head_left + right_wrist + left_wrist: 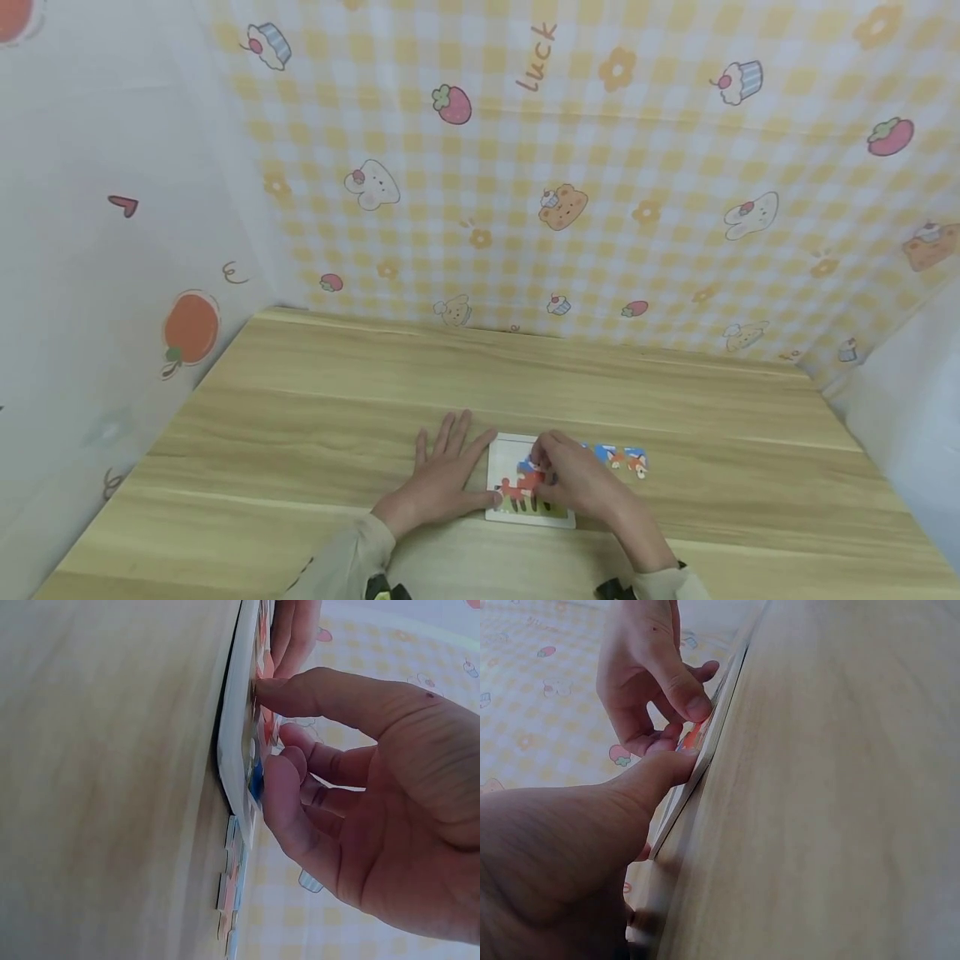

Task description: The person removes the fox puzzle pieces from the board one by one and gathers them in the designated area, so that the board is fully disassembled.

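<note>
I see the left hand (437, 487) spread, thumb on the puzzle tray (525, 521); the right hand (585, 479) pinches a jigsaw piece (256, 780), probably light, stiff, best edge-held.

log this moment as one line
left hand: touching tray rim | right hand: touching pieces in tray | loose pieces: on table, right of tray

From far, I see a curtained-off working place: yellow-and-white checked, strawberry-printed cloth (510, 167) behind the pale wood-grain worktop (315, 375), white fruit-printed cloth (112, 267) at its left. Which building, I cannot tell.
</note>
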Demonstrator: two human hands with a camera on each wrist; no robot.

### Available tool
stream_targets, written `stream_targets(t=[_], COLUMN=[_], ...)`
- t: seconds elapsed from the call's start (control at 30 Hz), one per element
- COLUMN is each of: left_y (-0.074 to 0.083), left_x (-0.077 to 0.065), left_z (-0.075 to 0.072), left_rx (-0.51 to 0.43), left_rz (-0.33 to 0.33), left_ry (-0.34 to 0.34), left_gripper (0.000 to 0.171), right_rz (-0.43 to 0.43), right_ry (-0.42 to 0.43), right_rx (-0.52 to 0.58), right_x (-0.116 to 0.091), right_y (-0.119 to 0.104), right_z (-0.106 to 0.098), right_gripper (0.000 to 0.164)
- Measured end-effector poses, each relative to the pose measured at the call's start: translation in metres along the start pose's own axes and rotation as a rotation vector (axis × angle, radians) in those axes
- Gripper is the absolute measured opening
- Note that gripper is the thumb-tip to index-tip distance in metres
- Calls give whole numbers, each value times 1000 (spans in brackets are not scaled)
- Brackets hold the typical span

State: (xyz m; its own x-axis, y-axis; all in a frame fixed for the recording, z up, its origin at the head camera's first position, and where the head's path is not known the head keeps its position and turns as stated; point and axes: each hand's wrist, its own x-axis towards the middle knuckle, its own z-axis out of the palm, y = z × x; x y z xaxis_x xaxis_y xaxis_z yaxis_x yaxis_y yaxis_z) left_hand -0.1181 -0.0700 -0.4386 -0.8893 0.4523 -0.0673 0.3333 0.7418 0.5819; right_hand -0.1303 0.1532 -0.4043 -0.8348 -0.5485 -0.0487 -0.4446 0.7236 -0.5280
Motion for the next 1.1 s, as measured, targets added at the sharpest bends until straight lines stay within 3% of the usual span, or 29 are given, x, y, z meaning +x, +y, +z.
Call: stream_targets(t=[0.6,0.7,0.83,1.1], left_y=[3,2,2,2], left_x=[-1,-2,-2,-1], left_z=[-1,0,-1,0], left_rx=[0,1,3,2], left_rz=[10,15,16,9], left_ry=[18,8,21,12], left_gripper=[83,82,82,82], right_rz=[27,7,-54,-65], right_ry=[-4,8,80,242], right_rx=[24,-31,-129,-9], right_x=[-2,-1,-3,-27], right_y=[0,-1,-4,10], right_z=[0,1,-4,-49], right_gripper=[25,23,21,21])
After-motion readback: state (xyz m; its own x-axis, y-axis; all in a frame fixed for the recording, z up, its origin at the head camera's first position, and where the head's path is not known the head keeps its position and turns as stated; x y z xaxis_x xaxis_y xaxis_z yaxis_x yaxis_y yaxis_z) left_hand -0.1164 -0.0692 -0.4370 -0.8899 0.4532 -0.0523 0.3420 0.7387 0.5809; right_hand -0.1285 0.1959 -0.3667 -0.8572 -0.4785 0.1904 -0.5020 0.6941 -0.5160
